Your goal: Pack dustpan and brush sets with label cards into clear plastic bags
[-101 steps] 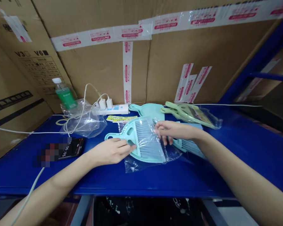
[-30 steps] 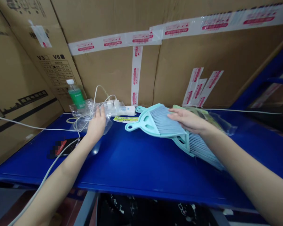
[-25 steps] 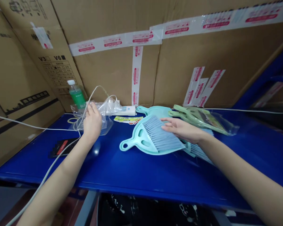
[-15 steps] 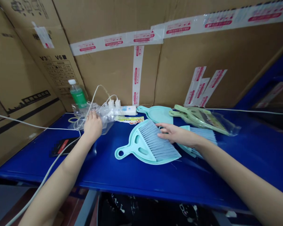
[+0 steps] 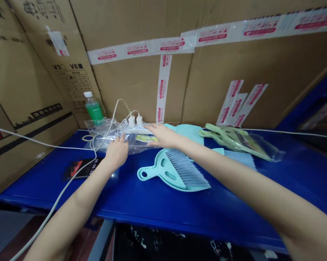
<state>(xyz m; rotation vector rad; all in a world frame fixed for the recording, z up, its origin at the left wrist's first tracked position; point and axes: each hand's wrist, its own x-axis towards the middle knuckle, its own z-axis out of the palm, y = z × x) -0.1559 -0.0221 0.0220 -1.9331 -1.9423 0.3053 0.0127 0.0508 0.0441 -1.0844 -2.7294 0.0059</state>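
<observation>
My left hand [image 5: 116,152] has its fingers closed on the near edge of a crumpled clear plastic bag [image 5: 105,127]; the fingertips are partly hidden. My right hand [image 5: 163,136] reaches over the bag's right part with fingers apart, beside a yellow printed card [image 5: 145,138]. Below my right forearm, a light-blue hand brush [image 5: 170,170] rests on its dustpan [image 5: 159,154], handle pointing left. Another light-blue dustpan [image 5: 192,130] lies behind the forearm. A second brush [image 5: 241,157] shows on the right, partly covered by the arm.
A green dustpan set in clear wrapping [image 5: 236,139] lies at the back right. Behind the bag are a white power strip with plugs [image 5: 136,121] and a green drink bottle [image 5: 94,110]. A phone [image 5: 83,168] lies left, crossed by a white cable [image 5: 61,194]. Cardboard [image 5: 136,79] walls the blue table.
My right hand has moved left from the brush bristles to the plastic bag. My left hand has shifted right, and the bag now spreads further right. The view has shifted slightly.
</observation>
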